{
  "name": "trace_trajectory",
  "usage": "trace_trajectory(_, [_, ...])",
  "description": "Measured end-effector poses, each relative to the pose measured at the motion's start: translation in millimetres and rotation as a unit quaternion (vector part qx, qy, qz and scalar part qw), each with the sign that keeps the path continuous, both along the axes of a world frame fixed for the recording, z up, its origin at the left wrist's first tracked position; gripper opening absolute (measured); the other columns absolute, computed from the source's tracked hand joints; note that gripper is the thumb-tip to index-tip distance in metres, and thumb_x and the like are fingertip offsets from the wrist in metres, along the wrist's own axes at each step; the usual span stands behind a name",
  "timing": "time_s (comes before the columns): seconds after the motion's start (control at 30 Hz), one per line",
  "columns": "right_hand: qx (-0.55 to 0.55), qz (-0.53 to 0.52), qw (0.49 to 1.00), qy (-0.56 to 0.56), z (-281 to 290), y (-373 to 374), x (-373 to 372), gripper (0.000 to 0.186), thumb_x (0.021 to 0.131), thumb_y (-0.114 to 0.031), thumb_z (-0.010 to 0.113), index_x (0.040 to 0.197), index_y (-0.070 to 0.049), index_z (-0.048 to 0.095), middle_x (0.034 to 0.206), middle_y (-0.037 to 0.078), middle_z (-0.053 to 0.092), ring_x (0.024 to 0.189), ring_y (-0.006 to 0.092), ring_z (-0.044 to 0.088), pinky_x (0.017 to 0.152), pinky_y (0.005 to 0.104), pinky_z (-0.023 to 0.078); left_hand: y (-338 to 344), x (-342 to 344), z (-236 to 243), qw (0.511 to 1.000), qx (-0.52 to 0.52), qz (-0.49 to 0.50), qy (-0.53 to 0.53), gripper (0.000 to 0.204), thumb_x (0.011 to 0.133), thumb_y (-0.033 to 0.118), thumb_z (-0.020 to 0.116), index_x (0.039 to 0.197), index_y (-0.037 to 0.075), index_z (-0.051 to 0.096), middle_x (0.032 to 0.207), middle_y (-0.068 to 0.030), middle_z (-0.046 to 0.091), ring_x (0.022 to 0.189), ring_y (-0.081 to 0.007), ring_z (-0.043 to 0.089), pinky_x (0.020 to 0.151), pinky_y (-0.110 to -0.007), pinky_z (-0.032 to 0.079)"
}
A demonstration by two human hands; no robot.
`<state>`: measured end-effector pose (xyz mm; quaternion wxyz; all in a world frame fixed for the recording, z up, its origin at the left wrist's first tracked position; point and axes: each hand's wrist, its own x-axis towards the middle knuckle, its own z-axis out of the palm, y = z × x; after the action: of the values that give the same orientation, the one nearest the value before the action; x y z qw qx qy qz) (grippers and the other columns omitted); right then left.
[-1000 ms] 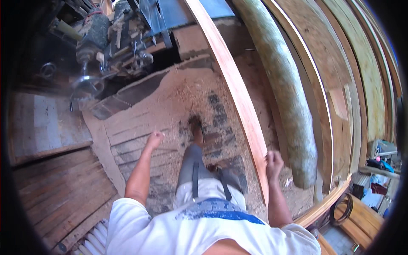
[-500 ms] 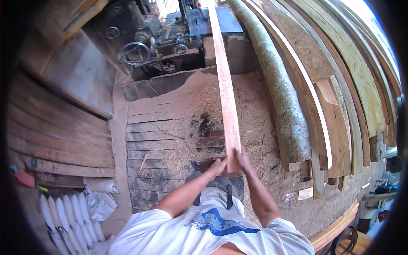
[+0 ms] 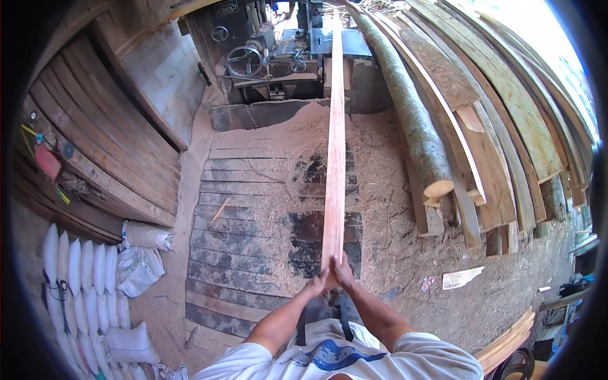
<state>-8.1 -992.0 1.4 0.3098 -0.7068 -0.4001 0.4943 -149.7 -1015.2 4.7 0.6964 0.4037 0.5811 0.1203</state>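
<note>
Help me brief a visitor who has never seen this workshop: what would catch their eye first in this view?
First, the long reddish plank, running up the middle from both hands, left hand and right hand, gripping its near end, to the sawing machine at the top. Next, the round log and the stacked rough slabs on the right. Then the sawdust-strewn board floor beneath, with white sacks piled lower left.

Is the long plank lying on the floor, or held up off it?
Held up: both hands, left hand and right hand, grip the plank at its near end, above the sawdust-covered floor.
</note>
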Motion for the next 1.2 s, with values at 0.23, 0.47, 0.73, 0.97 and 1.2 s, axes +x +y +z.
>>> trace_trajectory(0.23, [0.054, -0.006, 0.998, -0.021, -38.9, -269.3, 40.4, 0.069, 0.095, -0.054, 0.040, 0.138, 0.000, 0.033, 0.096, 0.019, 0.061, 0.078, 0.0238, 0.059, 0.071, 0.0346, 0.049, -224.0, 19.4, -9.8, 0.983, -0.143, -0.106, -0.055, 0.082, 0.085, 0.074, 0.040, 0.123, 0.001, 0.052, 0.104, -0.0099, 0.062, 0.094, -0.0175, 0.061, 0.076, -0.032, 0.050])
trace_trajectory(0.47, [-0.042, 0.005, 0.999, 0.016, 40.6, -457.4, 4.2, 0.066, 0.096, -0.056, 0.032, 0.136, -0.004, 0.040, 0.124, 0.028, 0.054, 0.115, 0.0413, 0.054, 0.096, 0.0420, 0.042, -391.0, 19.8, 36.3, 0.966, -0.136, 0.164, -0.146, 0.065, 0.084, 0.051, 0.064, 0.127, 0.004, 0.050, 0.113, -0.0113, 0.061, 0.096, -0.0212, 0.063, 0.082, -0.035, 0.053])
trace_trajectory(0.73, [0.124, -0.013, 0.991, 0.058, 8.9, -507.1, -23.0, 0.066, 0.099, -0.053, 0.034, 0.141, -0.003, 0.038, 0.124, 0.012, 0.056, 0.107, 0.0209, 0.055, 0.096, 0.0324, 0.041, -607.4, -37.9, -18.6, 0.951, -0.098, 0.221, -0.193, 0.047, 0.088, 0.037, 0.064, 0.121, 0.006, 0.055, 0.100, -0.0093, 0.065, 0.082, -0.0213, 0.066, 0.072, -0.037, 0.057])
trace_trajectory(0.97, [0.107, -0.047, 0.951, 0.286, 86.3, -564.0, -67.0, 0.061, 0.098, -0.027, 0.048, 0.149, -0.005, 0.022, 0.148, 0.009, 0.035, 0.133, 0.0184, 0.034, 0.109, 0.0321, 0.028, -711.5, -82.6, 63.3, 0.907, -0.127, 0.257, -0.309, 0.070, 0.086, 0.059, 0.054, 0.125, 0.001, 0.051, 0.110, -0.0105, 0.062, 0.094, -0.0178, 0.062, 0.084, -0.036, 0.052])
trace_trajectory(1.2, [0.295, 0.006, 0.878, 0.378, 336.2, -698.6, -71.3, 0.064, 0.088, -0.025, 0.059, 0.142, 0.001, 0.036, 0.119, 0.009, 0.057, 0.101, 0.0136, 0.059, 0.086, 0.0266, 0.048, -687.6, -96.1, 322.0, 0.812, -0.012, 0.107, -0.574, 0.129, 0.066, 0.095, 0.023, 0.138, -0.012, 0.029, 0.130, -0.0196, 0.052, 0.118, -0.0254, 0.052, 0.101, -0.036, 0.040])
